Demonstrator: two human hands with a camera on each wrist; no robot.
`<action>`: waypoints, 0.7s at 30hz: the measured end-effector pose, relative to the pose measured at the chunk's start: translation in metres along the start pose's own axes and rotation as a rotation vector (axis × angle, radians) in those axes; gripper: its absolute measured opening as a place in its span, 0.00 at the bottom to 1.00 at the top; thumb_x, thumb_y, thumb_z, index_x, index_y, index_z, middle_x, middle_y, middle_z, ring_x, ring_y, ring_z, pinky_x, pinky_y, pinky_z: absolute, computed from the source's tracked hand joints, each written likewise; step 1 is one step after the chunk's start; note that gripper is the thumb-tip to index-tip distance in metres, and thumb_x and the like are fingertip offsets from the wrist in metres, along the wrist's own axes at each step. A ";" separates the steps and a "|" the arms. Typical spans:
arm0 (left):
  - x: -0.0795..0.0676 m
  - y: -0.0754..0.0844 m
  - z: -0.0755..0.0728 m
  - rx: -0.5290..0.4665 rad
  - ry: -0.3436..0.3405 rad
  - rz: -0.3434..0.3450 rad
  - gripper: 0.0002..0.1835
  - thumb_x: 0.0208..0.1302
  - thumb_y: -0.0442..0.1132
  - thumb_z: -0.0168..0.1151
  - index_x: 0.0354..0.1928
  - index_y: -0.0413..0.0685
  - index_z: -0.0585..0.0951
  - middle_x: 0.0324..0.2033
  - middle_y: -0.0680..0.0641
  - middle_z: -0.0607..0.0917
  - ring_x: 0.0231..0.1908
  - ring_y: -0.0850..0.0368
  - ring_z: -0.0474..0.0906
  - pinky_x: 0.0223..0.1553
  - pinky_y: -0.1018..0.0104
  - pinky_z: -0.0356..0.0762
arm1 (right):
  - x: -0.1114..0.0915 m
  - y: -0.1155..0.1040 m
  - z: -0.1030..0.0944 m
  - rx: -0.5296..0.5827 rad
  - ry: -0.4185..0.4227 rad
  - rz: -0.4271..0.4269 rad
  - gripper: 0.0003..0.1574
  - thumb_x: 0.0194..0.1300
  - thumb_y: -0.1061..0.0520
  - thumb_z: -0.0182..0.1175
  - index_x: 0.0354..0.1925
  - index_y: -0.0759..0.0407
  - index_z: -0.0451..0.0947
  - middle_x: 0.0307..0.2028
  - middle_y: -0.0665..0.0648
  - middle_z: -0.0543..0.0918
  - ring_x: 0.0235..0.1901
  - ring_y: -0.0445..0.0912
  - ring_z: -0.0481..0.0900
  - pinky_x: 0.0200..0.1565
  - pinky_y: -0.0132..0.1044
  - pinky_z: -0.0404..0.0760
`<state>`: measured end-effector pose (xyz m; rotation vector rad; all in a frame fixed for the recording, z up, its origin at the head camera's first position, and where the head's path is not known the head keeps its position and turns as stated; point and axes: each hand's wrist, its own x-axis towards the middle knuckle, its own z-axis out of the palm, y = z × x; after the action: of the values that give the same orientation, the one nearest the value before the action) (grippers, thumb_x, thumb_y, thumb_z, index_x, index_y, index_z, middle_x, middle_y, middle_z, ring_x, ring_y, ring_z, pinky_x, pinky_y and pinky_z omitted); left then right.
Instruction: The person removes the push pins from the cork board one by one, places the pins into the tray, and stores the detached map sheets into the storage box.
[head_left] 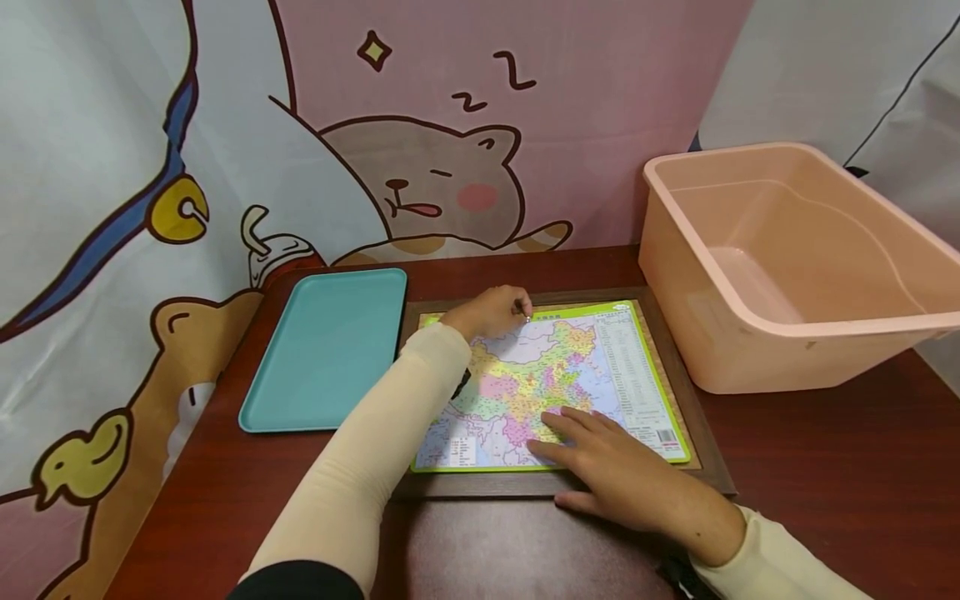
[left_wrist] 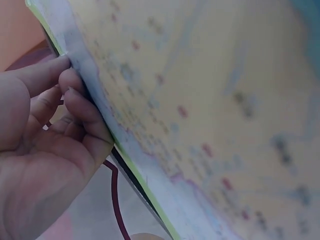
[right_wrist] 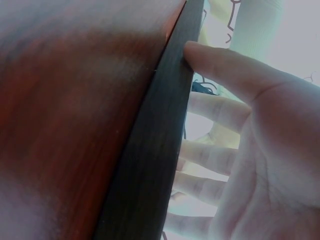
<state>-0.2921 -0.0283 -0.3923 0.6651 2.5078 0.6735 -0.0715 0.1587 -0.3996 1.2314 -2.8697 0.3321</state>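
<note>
A map with a bright green border lies on a wood-framed board, whose brown cork-like surface shows at the map's right side. At the map's top edge, my left hand pinches a small pale, shiny thing that looks like a pushpin; its tip is hidden. The left wrist view shows the curled fingers close against the map's edge. With fingers spread, my right hand rests on the map's lower part. Its thumb touches the frame's front bar in the right wrist view.
Left of the board, a teal tray lies on the dark red wooden table. A large peach plastic bin stands at the right, close to the frame. Behind the table hangs a cloth printed with cartoon animals.
</note>
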 end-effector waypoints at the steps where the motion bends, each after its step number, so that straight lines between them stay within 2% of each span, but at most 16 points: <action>1: 0.000 0.000 0.000 0.001 -0.005 0.001 0.06 0.75 0.38 0.56 0.48 0.48 0.78 0.45 0.49 0.80 0.44 0.54 0.73 0.47 0.63 0.72 | 0.000 0.000 0.000 -0.001 0.000 0.000 0.36 0.59 0.41 0.71 0.64 0.47 0.77 0.65 0.62 0.75 0.64 0.60 0.72 0.62 0.59 0.73; 9: 0.000 0.000 -0.003 -0.005 -0.036 -0.006 0.06 0.75 0.39 0.56 0.48 0.47 0.79 0.47 0.48 0.80 0.42 0.55 0.75 0.43 0.66 0.74 | -0.001 0.000 -0.001 -0.005 0.002 0.001 0.35 0.60 0.41 0.71 0.64 0.47 0.77 0.65 0.62 0.75 0.65 0.60 0.72 0.62 0.60 0.72; 21: 0.000 0.000 -0.002 -0.022 -0.015 -0.019 0.05 0.75 0.39 0.56 0.46 0.49 0.79 0.46 0.49 0.81 0.41 0.56 0.75 0.43 0.66 0.74 | 0.000 0.000 -0.002 0.029 -0.035 0.021 0.35 0.62 0.41 0.70 0.65 0.47 0.76 0.67 0.62 0.74 0.66 0.61 0.71 0.63 0.59 0.71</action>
<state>-0.2939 -0.0290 -0.3906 0.6352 2.4859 0.6862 -0.0716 0.1589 -0.3977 1.2241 -2.9192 0.3570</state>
